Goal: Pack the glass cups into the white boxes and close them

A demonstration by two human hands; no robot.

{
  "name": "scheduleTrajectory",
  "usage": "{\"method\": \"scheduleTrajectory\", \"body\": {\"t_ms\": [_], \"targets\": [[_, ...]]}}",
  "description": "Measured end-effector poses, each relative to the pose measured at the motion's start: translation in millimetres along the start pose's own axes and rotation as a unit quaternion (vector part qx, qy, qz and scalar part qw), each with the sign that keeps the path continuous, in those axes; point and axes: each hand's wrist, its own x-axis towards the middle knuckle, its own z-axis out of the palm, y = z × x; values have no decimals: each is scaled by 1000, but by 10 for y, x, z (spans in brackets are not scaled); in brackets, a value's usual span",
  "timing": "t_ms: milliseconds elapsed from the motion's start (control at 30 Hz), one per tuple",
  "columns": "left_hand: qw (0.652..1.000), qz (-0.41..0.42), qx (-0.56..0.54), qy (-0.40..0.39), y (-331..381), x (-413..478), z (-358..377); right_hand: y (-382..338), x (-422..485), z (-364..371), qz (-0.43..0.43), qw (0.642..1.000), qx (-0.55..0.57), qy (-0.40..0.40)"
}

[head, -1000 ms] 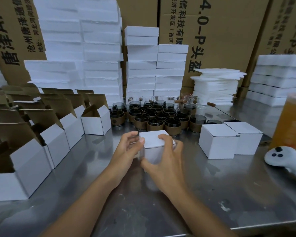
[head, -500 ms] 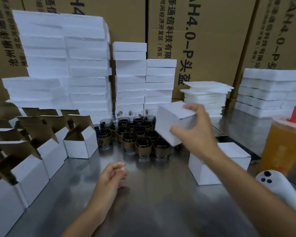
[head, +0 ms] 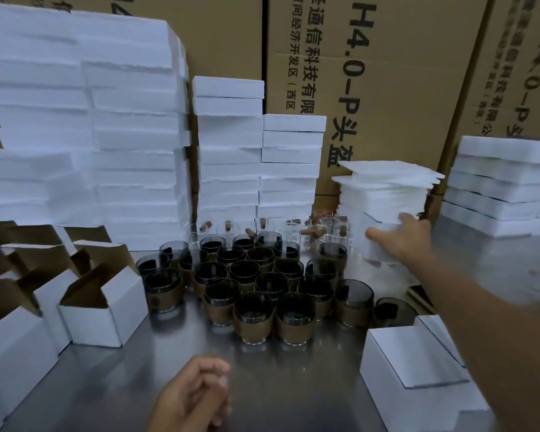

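Note:
Several dark glass cups (head: 256, 310) with brown sleeves stand clustered in the middle of the metal table (head: 287, 385). My right hand (head: 402, 236) is stretched far to the back right, gripping a closed white box (head: 378, 241) just in front of a stack of thin foam sheets (head: 387, 188). Low at the front centre, my left hand (head: 197, 397) hovers over the table with fingers loosely curled and nothing in it. Two closed white boxes (head: 412, 378) sit at the front right. Open white boxes (head: 103, 310) with raised brown flaps line the left side.
Tall stacks of white foam blocks (head: 106, 126) rise behind the cups and at the far right (head: 505, 188). Large brown cartons (head: 387, 73) form the back wall. Clear glasses with wooden handles (head: 321, 226) stand behind the dark cups.
My right hand has carried the closed white box from above the cups away to the back right, beside the foam sheets. My left hand stayed low near the front.

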Motion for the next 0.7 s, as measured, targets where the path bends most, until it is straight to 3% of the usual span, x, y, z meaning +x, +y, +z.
{"method": "scheduleTrajectory", "body": {"t_ms": [100,200,400,567,633,700], "targets": [[1000,-2,-1,-2,7,-13,37,123,105,204,16,992,-125,-15],[998,-37,-41,-26,67,4,28,170,145,350,19,985,-171,-21],[992,-74,-104,-12,127,65,82,192,182,547,44,990,-115,-69],[998,-13,-57,38,14,36,116,145,188,527,65,966,-224,-110],[999,-14,-46,23,12,23,103,10,122,481,51,964,-237,-109],[1000,-3,-23,-4,50,7,77,-244,1,428,0,981,-179,-82]]}}
